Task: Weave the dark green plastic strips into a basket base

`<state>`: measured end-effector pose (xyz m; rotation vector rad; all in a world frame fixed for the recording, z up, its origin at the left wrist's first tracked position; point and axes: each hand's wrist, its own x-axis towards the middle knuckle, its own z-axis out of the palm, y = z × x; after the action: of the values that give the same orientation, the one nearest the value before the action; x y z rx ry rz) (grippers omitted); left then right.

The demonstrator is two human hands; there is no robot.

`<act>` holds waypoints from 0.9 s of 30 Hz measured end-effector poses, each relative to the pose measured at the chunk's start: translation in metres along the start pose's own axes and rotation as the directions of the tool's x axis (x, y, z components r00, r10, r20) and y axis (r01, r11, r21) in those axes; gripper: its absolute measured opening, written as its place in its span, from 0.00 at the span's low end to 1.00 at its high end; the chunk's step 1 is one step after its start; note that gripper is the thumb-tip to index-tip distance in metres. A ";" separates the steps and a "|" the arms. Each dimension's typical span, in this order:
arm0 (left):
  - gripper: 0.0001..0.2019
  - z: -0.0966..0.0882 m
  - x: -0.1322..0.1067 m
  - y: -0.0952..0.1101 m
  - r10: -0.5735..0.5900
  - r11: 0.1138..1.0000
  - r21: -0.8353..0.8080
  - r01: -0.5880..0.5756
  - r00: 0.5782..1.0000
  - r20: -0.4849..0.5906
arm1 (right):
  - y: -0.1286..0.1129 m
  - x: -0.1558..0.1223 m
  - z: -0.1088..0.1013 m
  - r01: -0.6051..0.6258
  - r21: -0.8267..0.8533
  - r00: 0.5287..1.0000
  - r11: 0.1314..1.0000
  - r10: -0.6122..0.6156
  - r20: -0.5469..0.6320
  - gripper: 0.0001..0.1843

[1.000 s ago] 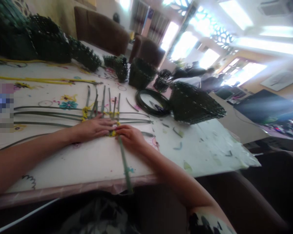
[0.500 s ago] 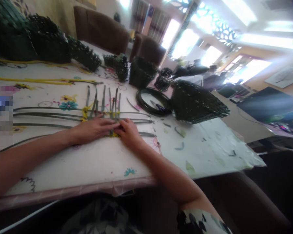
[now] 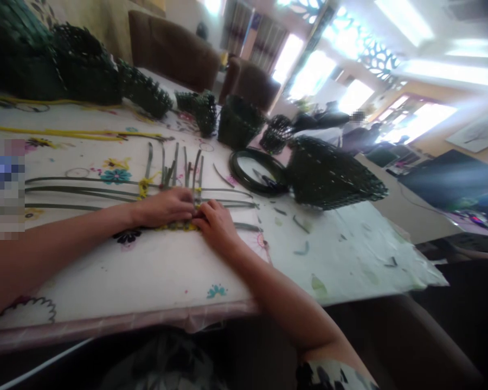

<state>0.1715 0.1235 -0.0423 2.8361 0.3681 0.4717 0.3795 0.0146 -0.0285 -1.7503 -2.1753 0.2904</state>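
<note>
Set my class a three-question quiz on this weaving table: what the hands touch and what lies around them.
1. True or false: both hands rest on the crossed green strips.
2. What lies right of the strips: A) coiled green strip B) a bottle C) a book?
3. What colour is the binding among the strips?

Key: 1 true, left hand and right hand press them on the table. 2 A. 3 yellow.

Blown-out window glare – soft, smeared, darkened edges
</note>
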 end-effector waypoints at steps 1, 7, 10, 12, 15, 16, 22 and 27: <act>0.20 0.001 0.000 0.002 -0.011 0.999 0.040 0.012 1.000 -0.025 | 0.000 0.000 -0.001 0.002 -0.007 1.000 1.000 -0.002 0.001 0.05; 0.16 0.005 0.001 0.006 -0.051 0.993 0.107 0.043 0.996 0.075 | 0.001 0.001 -0.001 0.001 0.015 1.000 1.000 0.000 -0.008 0.05; 0.19 0.011 0.002 -0.002 -0.110 0.993 0.059 0.102 0.984 0.142 | 0.004 0.000 0.003 0.005 0.064 0.999 0.998 -0.003 -0.045 0.06; 0.23 0.015 0.002 -0.006 -0.135 0.990 0.063 0.127 0.979 0.151 | 0.005 -0.001 0.005 0.000 0.121 0.995 0.993 0.012 -0.097 0.08; 0.25 0.019 0.002 -0.011 -0.132 0.988 0.095 0.119 0.979 0.154 | 0.001 -0.002 0.002 -0.020 0.275 0.970 0.961 0.085 -0.227 0.13; 0.24 0.020 0.002 -0.012 -0.120 0.989 0.106 0.103 0.979 0.163 | -0.002 -0.001 0.000 -0.015 0.346 0.958 0.938 0.113 -0.263 0.16; 0.21 0.018 0.002 -0.012 -0.068 0.992 0.116 0.050 0.985 0.156 | -0.027 0.017 -0.002 0.031 0.820 0.966 0.572 0.195 -0.172 0.38; 0.25 0.018 0.001 -0.013 -0.079 0.991 0.116 0.060 0.984 0.163 | 0.001 0.038 -0.008 -0.016 0.639 0.944 0.769 0.222 -0.243 0.35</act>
<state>0.1760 0.1327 -0.0621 2.9310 0.4718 0.2031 0.3760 0.0509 -0.0168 -1.4192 -1.4938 0.6506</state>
